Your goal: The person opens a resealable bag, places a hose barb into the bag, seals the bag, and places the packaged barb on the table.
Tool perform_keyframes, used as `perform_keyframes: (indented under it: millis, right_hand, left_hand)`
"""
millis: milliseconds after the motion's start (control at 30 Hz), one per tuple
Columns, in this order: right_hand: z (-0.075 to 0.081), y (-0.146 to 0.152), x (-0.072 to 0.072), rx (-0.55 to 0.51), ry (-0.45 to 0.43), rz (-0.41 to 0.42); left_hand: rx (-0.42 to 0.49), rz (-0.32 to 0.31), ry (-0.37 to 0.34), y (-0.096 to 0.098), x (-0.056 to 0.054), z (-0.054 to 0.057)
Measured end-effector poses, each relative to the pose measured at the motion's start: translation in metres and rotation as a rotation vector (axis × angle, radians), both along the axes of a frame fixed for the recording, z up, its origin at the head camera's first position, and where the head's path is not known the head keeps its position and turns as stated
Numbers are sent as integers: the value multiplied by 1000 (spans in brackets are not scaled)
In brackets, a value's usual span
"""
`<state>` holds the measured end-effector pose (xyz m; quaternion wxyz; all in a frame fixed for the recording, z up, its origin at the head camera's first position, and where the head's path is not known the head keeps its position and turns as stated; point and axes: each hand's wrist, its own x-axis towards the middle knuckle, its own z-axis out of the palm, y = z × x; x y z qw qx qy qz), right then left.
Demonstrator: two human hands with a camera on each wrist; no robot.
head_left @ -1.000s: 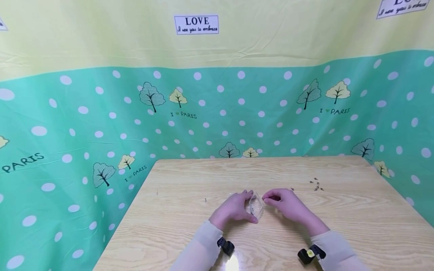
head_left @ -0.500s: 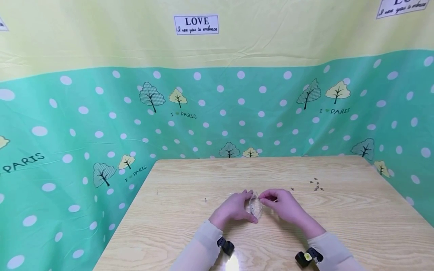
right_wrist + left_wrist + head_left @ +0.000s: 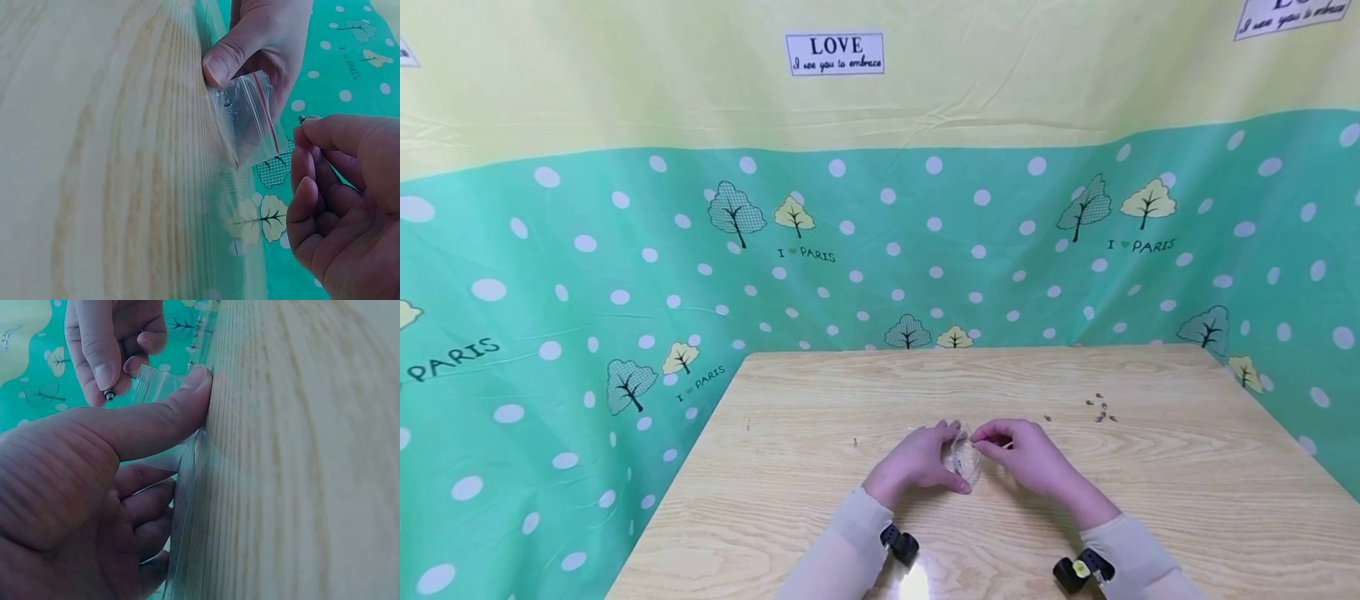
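Observation:
My left hand [image 3: 919,460] holds a clear zip-lock bag [image 3: 245,119] low on the table, its thumb on the near side and the fingers on the other. The bag's mouth, with a red line along it, faces my right hand [image 3: 1033,454]. Between thumb and index finger the right hand pinches a small dark metal piece, screw-like [image 3: 302,119], just outside the bag's mouth. In the left wrist view its shiny round end [image 3: 110,395] sticks out past the fingertips. Some small dark bits show inside the bag, too blurred to name.
Several small dark metal pieces [image 3: 1102,408] lie loosely grouped at the right rear of the wooden table [image 3: 820,383]. A single piece [image 3: 1047,418] lies nearer the right hand. To the left is another small piece [image 3: 854,442]. A patterned curtain [image 3: 850,208] hangs behind the table.
My right hand has moved slightly left, bringing its pinched metal piece closer to the bag's mouth, and has stayed almost still since. The left hand and bag have hardly moved.

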<state>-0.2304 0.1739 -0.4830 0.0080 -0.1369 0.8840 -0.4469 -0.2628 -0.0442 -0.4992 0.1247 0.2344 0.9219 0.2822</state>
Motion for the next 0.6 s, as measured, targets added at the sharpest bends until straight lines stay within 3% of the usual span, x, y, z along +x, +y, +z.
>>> perform_keyframes:
  millis: [600]
  right_hand:
    - [-1, 0, 2, -15, -8, 31]
  left_hand:
    - [2, 8, -5, 0, 1, 1]
